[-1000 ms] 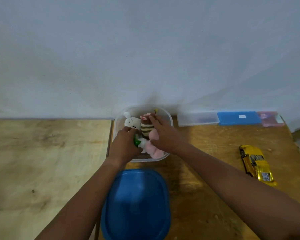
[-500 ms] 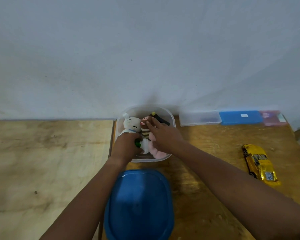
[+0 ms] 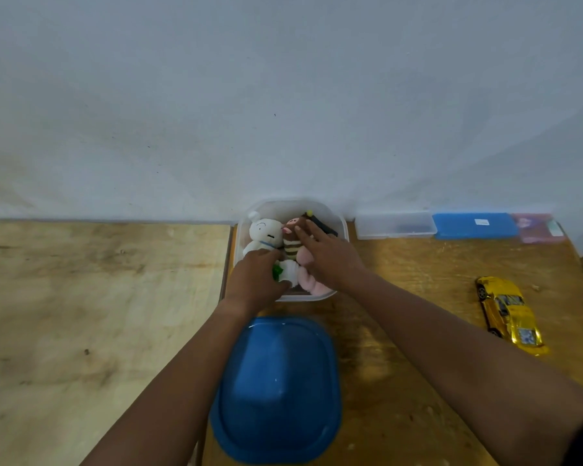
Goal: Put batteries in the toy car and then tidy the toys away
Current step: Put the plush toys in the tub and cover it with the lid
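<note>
A clear plastic tub (image 3: 341,223) stands against the wall and holds several soft toys: a white plush dog (image 3: 265,232), a brown striped plush pig (image 3: 290,243) and a pink plush (image 3: 312,284). A black object with a yellow tip (image 3: 320,223) lies at the tub's back right. My left hand (image 3: 254,280) curls over the white and green toy at the tub's front left. My right hand (image 3: 330,258) lies flat on the pig and the pink plush, fingers spread. The yellow toy car (image 3: 509,314) rests on the table far right, apart from both hands.
The tub's blue lid (image 3: 276,388) lies on the table just in front of it, between my forearms. A clear box (image 3: 396,225), a blue box (image 3: 473,225) and a pink box (image 3: 537,227) line the wall at right. A lighter wooden surface (image 3: 98,314) adjoins at left.
My right hand has slid back toward the tub's right side, uncovering the pig's head and the black object. The white plush dog has shifted and shows more fully. My left hand stays put.
</note>
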Motion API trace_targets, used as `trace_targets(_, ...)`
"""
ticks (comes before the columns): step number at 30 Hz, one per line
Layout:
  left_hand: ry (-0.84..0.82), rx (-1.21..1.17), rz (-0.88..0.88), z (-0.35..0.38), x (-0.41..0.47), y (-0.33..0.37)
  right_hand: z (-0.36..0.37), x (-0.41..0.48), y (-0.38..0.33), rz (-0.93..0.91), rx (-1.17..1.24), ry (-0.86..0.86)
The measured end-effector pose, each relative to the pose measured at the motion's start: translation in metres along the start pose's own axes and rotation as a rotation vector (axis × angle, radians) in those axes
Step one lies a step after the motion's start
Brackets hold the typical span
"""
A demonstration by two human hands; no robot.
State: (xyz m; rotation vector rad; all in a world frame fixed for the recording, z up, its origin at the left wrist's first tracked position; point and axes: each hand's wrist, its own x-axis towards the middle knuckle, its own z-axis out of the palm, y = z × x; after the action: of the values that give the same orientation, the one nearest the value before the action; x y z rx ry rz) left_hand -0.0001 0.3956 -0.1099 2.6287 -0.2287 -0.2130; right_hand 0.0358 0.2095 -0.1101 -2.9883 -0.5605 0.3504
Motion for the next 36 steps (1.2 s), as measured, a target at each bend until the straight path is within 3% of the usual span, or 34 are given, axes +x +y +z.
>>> trace_targets(3,0.196,-0.043,0.011,-0.004,-0.023,0.006,0.0,-0.021,-0.001,0.023,0.149,0.162)
trace_targets(7,0.41,-0.109,-0.087,0.006,-0.067,0.007,0.028,-0.078,-0.014,0.267,0.466,0.48)
trace_targets(12,0.407,-0.213,-0.422,0.038,-0.137,-0.002,0.081,-0.161,-0.032,0.474,0.599,0.466)
trace_targets(18,0.223,-0.202,-0.74,0.065,-0.201,-0.004,0.107,-0.207,-0.052,0.51,0.52,0.074)
trace_targets(22,0.226,-0.36,-0.72,0.074,-0.219,-0.002,0.106,-0.211,-0.058,0.507,0.734,0.001)
trace_targets(25,0.361,-0.454,-0.733,0.075,-0.227,0.006,0.099,-0.209,-0.057,0.572,1.139,-0.004)
trace_targets(28,0.545,-0.454,-0.693,0.072,-0.236,0.017,0.094,-0.21,-0.053,0.594,1.362,0.096)
trace_targets(32,0.677,-0.416,-0.603,0.059,-0.226,0.03,0.069,-0.21,-0.051,0.586,1.382,0.283)
trace_targets(36,0.684,-0.409,-0.531,0.033,-0.186,0.036,0.037,-0.19,-0.041,0.571,1.347,0.417)
